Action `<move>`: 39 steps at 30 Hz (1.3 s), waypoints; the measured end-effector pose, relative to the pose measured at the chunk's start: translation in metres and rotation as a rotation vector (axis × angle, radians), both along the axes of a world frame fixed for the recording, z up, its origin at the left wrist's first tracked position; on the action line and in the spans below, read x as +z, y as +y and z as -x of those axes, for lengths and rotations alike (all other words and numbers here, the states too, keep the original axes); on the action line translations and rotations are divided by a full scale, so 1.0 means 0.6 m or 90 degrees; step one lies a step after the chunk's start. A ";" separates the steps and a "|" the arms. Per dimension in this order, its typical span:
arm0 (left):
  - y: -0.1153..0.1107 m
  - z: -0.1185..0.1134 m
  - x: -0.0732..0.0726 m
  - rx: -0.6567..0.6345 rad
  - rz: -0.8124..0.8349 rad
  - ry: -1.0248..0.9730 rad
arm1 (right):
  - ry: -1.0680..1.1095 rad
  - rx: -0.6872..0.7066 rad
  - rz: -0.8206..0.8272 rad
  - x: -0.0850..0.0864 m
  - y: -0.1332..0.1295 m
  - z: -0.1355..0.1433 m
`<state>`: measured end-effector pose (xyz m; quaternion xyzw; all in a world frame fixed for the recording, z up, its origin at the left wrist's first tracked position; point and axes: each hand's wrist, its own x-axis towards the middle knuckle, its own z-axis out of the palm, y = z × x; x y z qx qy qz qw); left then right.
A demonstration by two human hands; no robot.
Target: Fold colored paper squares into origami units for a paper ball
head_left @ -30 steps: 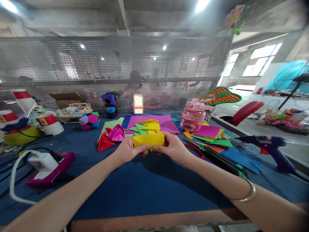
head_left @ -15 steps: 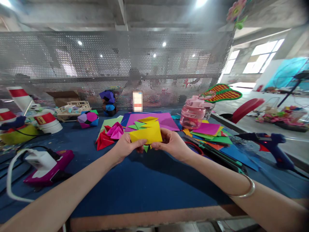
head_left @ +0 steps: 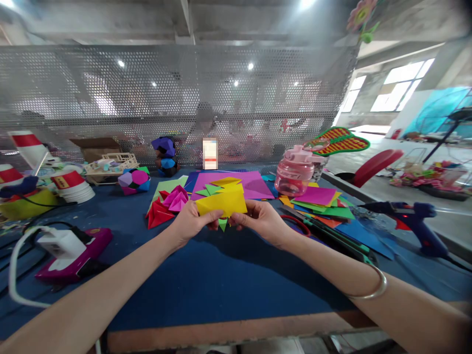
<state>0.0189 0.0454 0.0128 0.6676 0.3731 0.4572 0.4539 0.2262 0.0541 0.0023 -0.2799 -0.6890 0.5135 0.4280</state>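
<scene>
The left hand (head_left: 189,222) pinches the left end of the yellow paper (head_left: 221,201) in its grip; the right hand (head_left: 263,220) pinches its lower right edge. The paper lies lengthwise left to right between them, above the surface (head_left: 206,285); neither hand is clearly nearer.

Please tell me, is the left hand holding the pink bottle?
No, the left hand pinches the yellow paper, while the pink bottle stands apart from it on the table.
</scene>
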 end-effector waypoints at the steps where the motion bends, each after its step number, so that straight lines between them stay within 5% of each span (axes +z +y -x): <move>1: -0.001 0.000 0.002 0.002 -0.001 -0.001 | 0.001 0.001 0.001 0.000 0.000 0.000; 26: -0.002 0.000 0.005 -0.014 -0.032 0.010 | 0.083 -0.035 0.103 0.002 -0.008 0.003; 39: 0.016 0.020 -0.011 -0.042 -0.066 0.108 | 0.063 -0.057 0.062 0.010 -0.018 0.010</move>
